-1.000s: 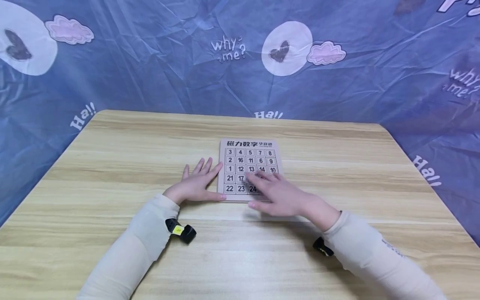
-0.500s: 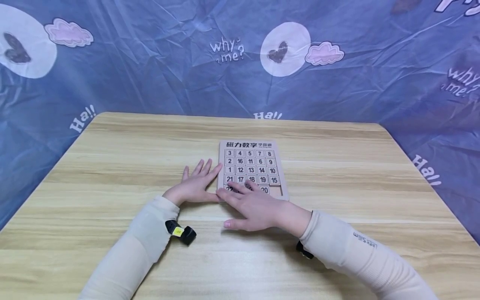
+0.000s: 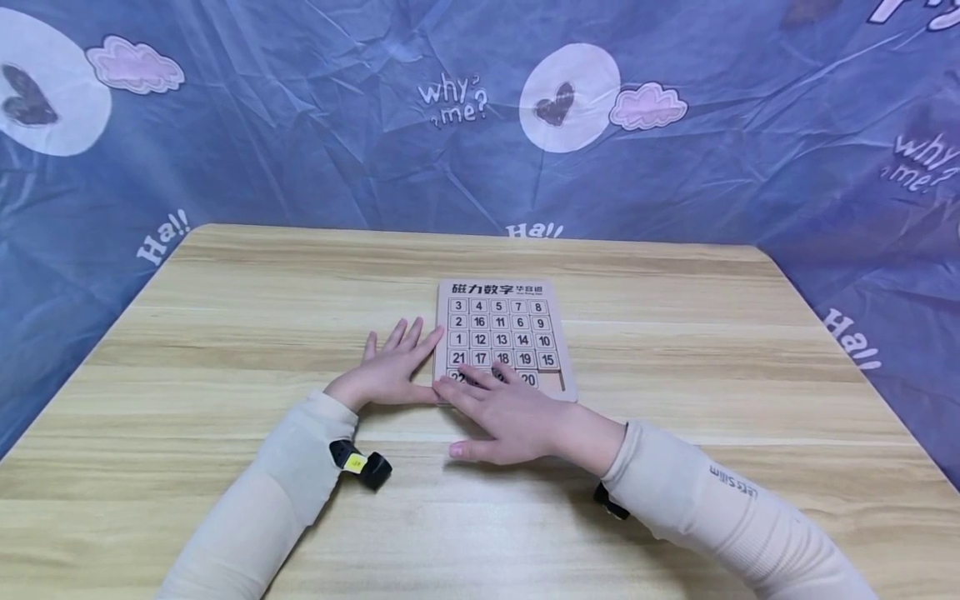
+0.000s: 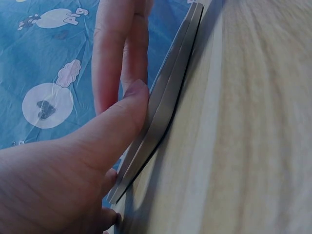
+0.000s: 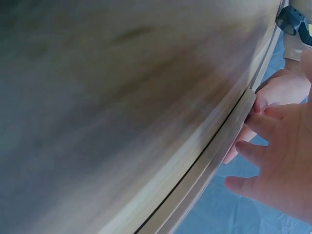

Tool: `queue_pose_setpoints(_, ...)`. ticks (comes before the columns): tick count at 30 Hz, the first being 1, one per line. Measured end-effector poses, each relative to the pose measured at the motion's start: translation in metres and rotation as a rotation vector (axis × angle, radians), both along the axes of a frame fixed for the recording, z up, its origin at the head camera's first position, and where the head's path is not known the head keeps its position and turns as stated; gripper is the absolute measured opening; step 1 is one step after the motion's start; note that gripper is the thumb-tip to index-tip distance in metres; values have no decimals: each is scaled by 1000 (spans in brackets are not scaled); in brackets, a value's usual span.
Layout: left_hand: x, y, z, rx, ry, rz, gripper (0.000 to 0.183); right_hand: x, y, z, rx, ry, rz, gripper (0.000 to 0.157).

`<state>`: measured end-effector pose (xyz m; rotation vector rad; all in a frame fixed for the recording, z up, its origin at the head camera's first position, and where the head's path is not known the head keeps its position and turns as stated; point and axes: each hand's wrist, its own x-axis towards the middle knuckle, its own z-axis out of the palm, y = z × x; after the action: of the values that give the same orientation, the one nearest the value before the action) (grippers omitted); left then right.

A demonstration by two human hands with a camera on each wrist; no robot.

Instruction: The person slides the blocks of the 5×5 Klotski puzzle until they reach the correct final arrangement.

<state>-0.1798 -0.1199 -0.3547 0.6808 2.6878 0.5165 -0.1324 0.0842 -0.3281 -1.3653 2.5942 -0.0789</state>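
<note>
A flat sliding number puzzle (image 3: 557,292) lies mid-table, numbered tiles set in its frame. At its bottom right corner is a vacant slot (image 3: 552,381), beside the 20 tile (image 3: 529,380) and below the 15 tile (image 3: 548,360). My left hand (image 3: 390,372) rests by the left edge with fingers spread, its thumb at the lower left corner. My right hand (image 3: 513,419) reaches across from the right, fingers extended over the bottom row and covering tiles there. The left wrist view shows the left thumb (image 4: 129,107) against the puzzle's side.
Wood-grain table (image 3: 225,333) surrounds the puzzle. Behind it hangs a blue printed sheet (image 3: 337,167). Both arms wear pale sleeves (image 3: 255,500), with a black wrist camera (image 3: 363,465) strapped on the left one.
My right hand has moved left and nearer, from the puzzle's right part to its bottom row, then stayed nearly still. The vacant corner slot came into view. The left hand stayed put.
</note>
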Motion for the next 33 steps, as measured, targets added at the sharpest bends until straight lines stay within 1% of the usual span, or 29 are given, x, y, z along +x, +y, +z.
queue_pose_setpoints(2, 0, 0, 0, 0, -2, -3, 96, -1, 2, 1, -5, -11, -7, 74)
queue_pose_setpoints(5, 1, 0, 1, 0, -10, -2, 97, -6, 9, 3, -13, -26, -54, 74)
queue_pose_setpoints(9, 1, 0, 1, 9, -13, 7, 97, -18, 19, 6, -30, -27, -147, 72)
queue_pose_setpoints(14, 1, 0, -1, 14, -20, 11, 98, -34, 24, 3, -25, -13, -212, 72)
queue_pose_setpoints(16, 1, 0, -2, 13, -23, 6, 98, -35, 24, 2, -21, -16, -222, 73)
queue_pose_setpoints(18, 1, 0, -3, 14, -22, 3, 98, -33, 23, 2, -18, -25, -221, 73)
queue_pose_setpoints(23, 1, 0, -1, 1, 2, 0, 97, -24, 18, 6, -34, -40, -163, 71)
queue_pose_setpoints(27, 1, 0, 0, -3, 0, -1, 97, -22, 14, 9, -33, -34, -145, 70)
queue_pose_setpoints(30, 1, 0, 0, -3, -3, -1, 97, -26, 16, 9, -33, -35, -161, 70)
queue_pose_setpoints(33, 1, 0, 0, 0, -6, 1, 97, -34, 23, 7, -31, -42, -215, 71)
